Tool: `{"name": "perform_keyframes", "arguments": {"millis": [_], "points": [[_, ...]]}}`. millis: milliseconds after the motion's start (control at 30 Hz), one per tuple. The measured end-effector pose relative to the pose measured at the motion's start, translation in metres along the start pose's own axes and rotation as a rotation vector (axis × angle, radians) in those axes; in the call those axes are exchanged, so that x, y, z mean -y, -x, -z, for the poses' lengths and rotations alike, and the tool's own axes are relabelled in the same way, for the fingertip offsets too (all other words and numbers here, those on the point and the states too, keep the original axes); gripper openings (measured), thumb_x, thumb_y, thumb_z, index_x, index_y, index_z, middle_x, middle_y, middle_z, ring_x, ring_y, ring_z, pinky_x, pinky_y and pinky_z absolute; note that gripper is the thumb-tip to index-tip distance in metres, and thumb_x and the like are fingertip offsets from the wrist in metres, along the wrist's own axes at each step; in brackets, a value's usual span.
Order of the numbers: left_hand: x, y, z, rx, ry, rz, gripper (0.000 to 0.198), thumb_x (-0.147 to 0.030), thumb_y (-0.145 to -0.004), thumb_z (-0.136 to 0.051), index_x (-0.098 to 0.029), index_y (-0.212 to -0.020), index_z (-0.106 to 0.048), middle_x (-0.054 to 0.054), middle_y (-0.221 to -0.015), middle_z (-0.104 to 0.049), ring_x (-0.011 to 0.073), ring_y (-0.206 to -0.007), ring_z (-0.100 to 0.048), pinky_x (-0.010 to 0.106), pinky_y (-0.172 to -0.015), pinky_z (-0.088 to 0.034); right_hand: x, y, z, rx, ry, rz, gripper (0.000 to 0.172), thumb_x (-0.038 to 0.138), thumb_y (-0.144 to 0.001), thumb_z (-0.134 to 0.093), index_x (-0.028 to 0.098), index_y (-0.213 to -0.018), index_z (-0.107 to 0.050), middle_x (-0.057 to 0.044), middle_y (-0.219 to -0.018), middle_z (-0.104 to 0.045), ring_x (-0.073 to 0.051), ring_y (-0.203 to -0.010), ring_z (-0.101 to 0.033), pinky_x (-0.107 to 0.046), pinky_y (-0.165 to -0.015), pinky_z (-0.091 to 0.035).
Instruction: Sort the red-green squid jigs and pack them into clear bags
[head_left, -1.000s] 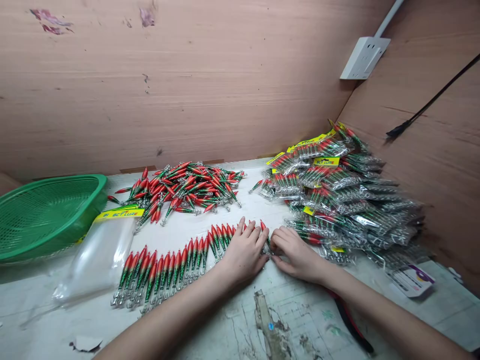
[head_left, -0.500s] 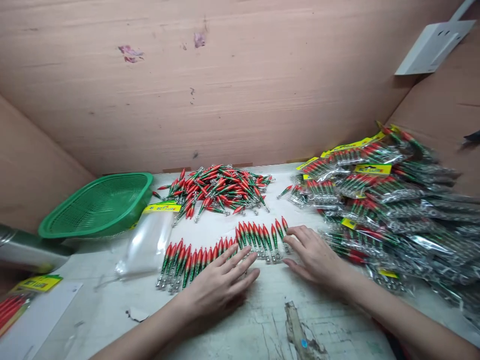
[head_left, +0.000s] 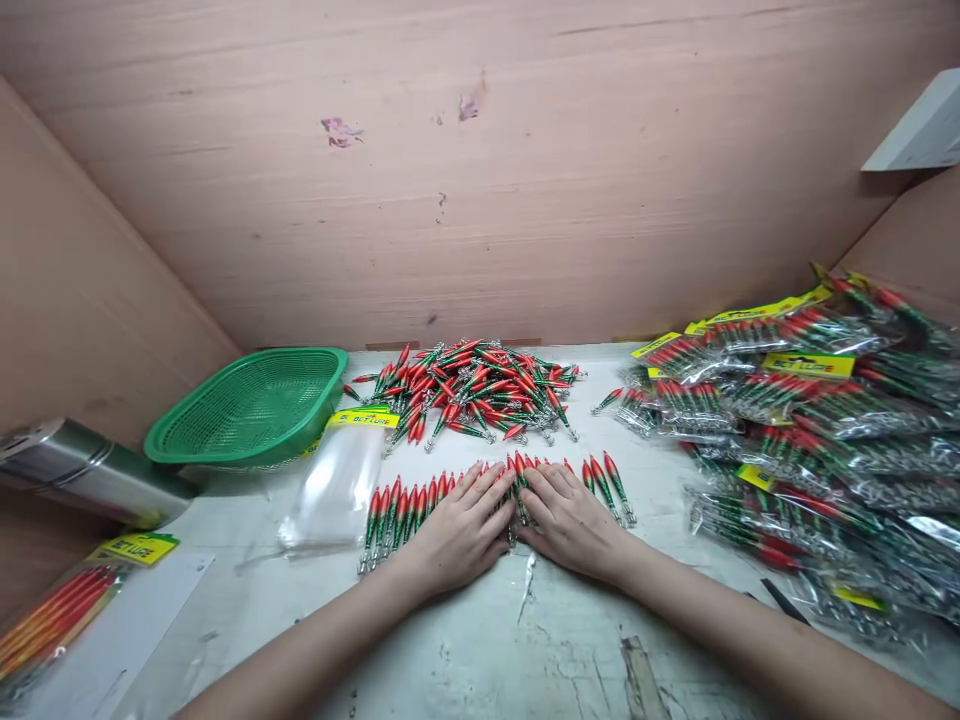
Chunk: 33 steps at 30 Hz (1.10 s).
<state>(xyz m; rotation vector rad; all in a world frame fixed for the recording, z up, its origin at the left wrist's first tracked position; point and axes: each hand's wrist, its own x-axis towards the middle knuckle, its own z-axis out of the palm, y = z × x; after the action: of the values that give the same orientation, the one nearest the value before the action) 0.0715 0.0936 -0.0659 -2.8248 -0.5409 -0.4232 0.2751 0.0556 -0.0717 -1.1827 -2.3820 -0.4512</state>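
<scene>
A row of red and green lures lies side by side across the white worktop. My left hand rests on the middle of the row, palm down with the fingers stretched out. Close beside it, my right hand lies flat on the lures to the right, fingers extended and slightly apart. Several lures stick out past each hand; those under the palms are hidden. Behind the row is a loose heap of the same lures.
At the left stand a green basket, clear bags with yellow headers, a metal cylinder and a packet of orange lures. Filled packets are piled at the right. A power strip hangs on the wall.
My right hand has moved left from the row's right end onto the lures beside my left hand. The view has shifted, so the surroundings sit further right.
</scene>
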Motion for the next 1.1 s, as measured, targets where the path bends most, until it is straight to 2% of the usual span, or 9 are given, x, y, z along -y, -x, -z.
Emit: {"name": "perform_keyframes", "arguments": {"millis": [133, 267, 367, 500, 633, 767, 900, 1000, 1100], "points": [[0.003, 0.017, 0.022, 0.021, -0.021, -0.006, 0.051, -0.045, -0.087, -0.052, -0.014, -0.127, -0.054, 0.016, -0.144, -0.047, 0.0317, -0.135, -0.039, 0.047, -0.11, -0.034, 0.001, 0.011, 0.017, 0.014, 0.006, 0.007, 0.026, 0.036, -0.08, -0.063, 0.014, -0.093, -0.063, -0.018, -0.106, -0.064, -0.032, -0.098, -0.056, -0.046, -0.086, -0.045], [0.015, 0.068, 0.047, 0.013, -0.06, -0.005, 0.051, -0.035, -0.083, -0.057, -0.019, -0.131, -0.051, 0.015, -0.143, -0.048, 0.0302, -0.136, -0.037, 0.046, -0.11, -0.033, -0.01, 0.035, 0.03, 0.021, 0.009, 0.086, 0.023, 0.037, -0.084, -0.058, 0.016, -0.092, -0.061, -0.015, -0.102, -0.064, -0.029, -0.097, -0.054, -0.044, -0.086, -0.043], [0.032, 0.101, 0.05, -0.011, -0.119, 0.048, 0.047, -0.03, -0.083, -0.059, -0.019, -0.128, -0.053, 0.015, -0.141, -0.049, 0.0297, -0.138, -0.034, 0.045, -0.111, -0.031, -0.023, 0.047, 0.029, -0.029, 0.06, 0.121, 0.016, 0.033, -0.087, -0.055, 0.017, -0.09, -0.06, -0.014, -0.101, -0.065, -0.027, -0.095, -0.054, -0.042, -0.086, -0.043], [0.052, 0.116, 0.041, -0.059, -0.204, 0.056, 0.042, -0.031, -0.085, -0.058, -0.015, -0.124, -0.056, 0.018, -0.135, -0.054, 0.0295, -0.136, -0.036, 0.044, -0.11, -0.033, -0.028, 0.045, 0.025, -0.048, 0.102, 0.128, 0.018, 0.035, -0.088, -0.054, 0.018, -0.089, -0.06, -0.014, -0.101, -0.065, -0.027, -0.095, -0.054, -0.042, -0.085, -0.042], [0.049, 0.105, 0.037, -0.088, -0.17, 0.078, 0.048, -0.036, -0.085, -0.059, -0.013, -0.126, -0.054, 0.018, -0.134, -0.054, 0.0301, -0.135, -0.037, 0.046, -0.109, -0.035, -0.013, 0.037, 0.029, -0.034, 0.042, 0.092, 0.021, 0.036, -0.088, -0.052, 0.017, -0.091, -0.061, -0.014, -0.101, -0.065, -0.028, -0.096, -0.053, -0.044, -0.087, -0.041], [0.016, 0.069, 0.033, -0.151, -0.027, 0.118, 0.048, -0.038, -0.085, -0.057, -0.018, -0.128, -0.052, 0.015, -0.139, -0.05, 0.03, -0.137, -0.034, 0.048, -0.107, -0.038, -0.009, 0.034, 0.032, -0.018, -0.015, 0.1, 0.012, 0.028, -0.085, -0.052, 0.019, -0.087, -0.061, -0.011, -0.099, -0.065, -0.026, -0.097, -0.053, -0.043, -0.088, -0.04], [-0.015, 0.024, 0.017, -0.112, 0.098, 0.085, 0.04, -0.035, -0.084, -0.057, -0.018, -0.12, -0.057, 0.015, -0.144, -0.045, 0.0306, -0.138, -0.032, 0.049, -0.109, -0.037, -0.021, 0.039, 0.033, 0.013, -0.014, 0.082, 0.01, 0.028, -0.082, -0.055, 0.018, -0.081, -0.059, -0.012, -0.094, -0.063, -0.026, -0.093, -0.052, -0.042, -0.084, -0.042], [-0.02, 0.005, 0.004, -0.113, 0.124, 0.07, 0.032, -0.031, -0.085, -0.055, -0.017, -0.113, -0.06, 0.014, -0.146, -0.044, 0.03, -0.139, -0.032, 0.048, -0.111, -0.034, -0.027, 0.044, 0.033, 0.011, -0.011, 0.095, 0.007, 0.024, -0.082, -0.054, 0.018, -0.08, -0.058, -0.011, -0.09, -0.062, -0.024, -0.09, -0.052, -0.04, -0.083, -0.043], [-0.015, 0.0, -0.003, -0.158, 0.11, 0.07, 0.028, -0.025, -0.085, -0.053, -0.017, -0.111, -0.061, 0.013, -0.145, -0.045, 0.0286, -0.138, -0.033, 0.048, -0.113, -0.031, -0.026, 0.045, 0.032, -0.026, -0.016, 0.111, 0.005, 0.017, -0.08, -0.053, 0.019, -0.078, -0.057, -0.008, -0.086, -0.061, -0.023, -0.088, -0.052, -0.039, -0.084, -0.042]]}}
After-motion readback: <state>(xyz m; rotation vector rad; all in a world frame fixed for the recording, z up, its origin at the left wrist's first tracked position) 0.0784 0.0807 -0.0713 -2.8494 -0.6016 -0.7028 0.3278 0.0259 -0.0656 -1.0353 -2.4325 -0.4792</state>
